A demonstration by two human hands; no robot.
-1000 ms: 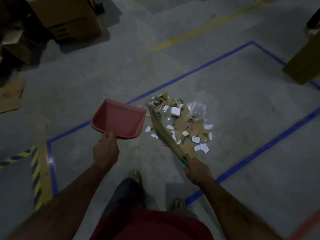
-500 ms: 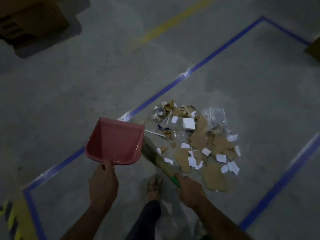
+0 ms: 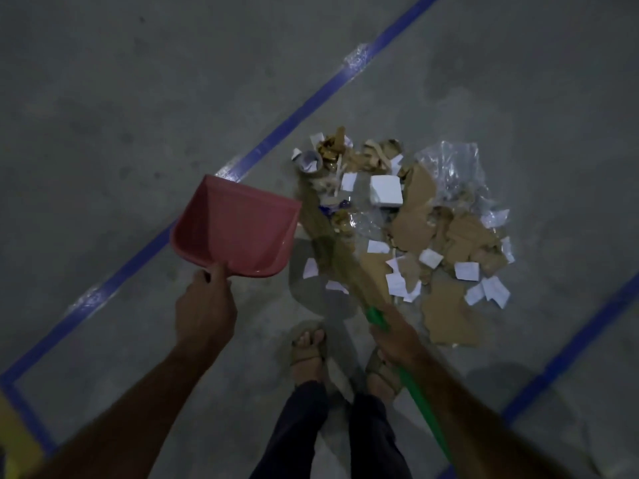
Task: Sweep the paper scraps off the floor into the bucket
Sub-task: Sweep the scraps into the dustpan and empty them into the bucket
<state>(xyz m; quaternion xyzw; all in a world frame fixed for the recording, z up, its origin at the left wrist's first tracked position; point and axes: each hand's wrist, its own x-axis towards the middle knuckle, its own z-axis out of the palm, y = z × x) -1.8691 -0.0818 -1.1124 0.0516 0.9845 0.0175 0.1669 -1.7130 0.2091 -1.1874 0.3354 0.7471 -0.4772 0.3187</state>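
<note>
A heap of paper scraps (image 3: 411,233), white slips, brown cardboard bits and a clear plastic bag, lies on the grey concrete floor just ahead of my feet. My left hand (image 3: 204,305) grips the rear edge of a pink dustpan (image 3: 238,226), held above the floor left of the heap, its mouth pointing away from me. My right hand (image 3: 394,337) holds the green handle of a straw broom (image 3: 328,243). The bristles reach into the left side of the heap, beside the dustpan's right edge. No bucket is in view.
Blue tape lines (image 3: 276,133) cross the floor diagonally behind the dustpan and at the right (image 3: 570,344). My sandalled feet (image 3: 307,347) stand just behind the heap. A yellow floor marking (image 3: 14,440) shows at the lower left corner.
The view has tilted down and moved closer to the heap; the boxes at the top are out of frame. The broom's bristles have swung further into the heap, next to the dustpan.
</note>
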